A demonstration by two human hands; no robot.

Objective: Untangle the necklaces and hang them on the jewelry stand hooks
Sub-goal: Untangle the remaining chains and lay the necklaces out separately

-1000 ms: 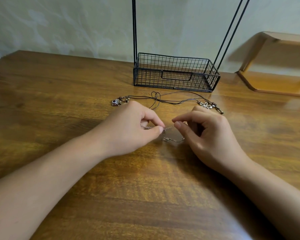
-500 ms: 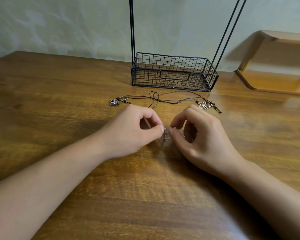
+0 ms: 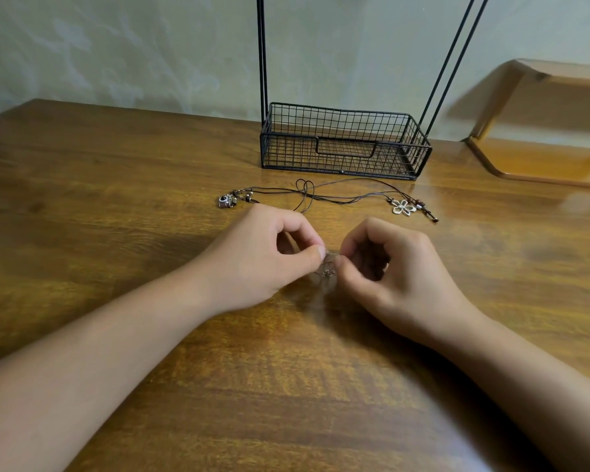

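My left hand (image 3: 263, 257) and my right hand (image 3: 392, 267) meet at the table's middle, each pinching a thin silver chain necklace (image 3: 328, 267) between thumb and forefinger; a small tangled bit hangs between the fingertips. Beyond the hands lie dark cord necklaces (image 3: 324, 195) tangled together, with a small metal charm (image 3: 227, 201) at the left end and a silver flower pendant (image 3: 402, 207) at the right. The black wire jewelry stand (image 3: 341, 144) stands behind them; its basket base and upright rods show, its hooks are out of view.
The wooden table (image 3: 116, 206) runs back to a pale wall. A wooden shelf piece (image 3: 542, 158) sits at the far right beside the stand.
My hands have drawn closer together, so the chain stretched between them a second ago now bunches at the fingertips. The cord necklaces have not moved.
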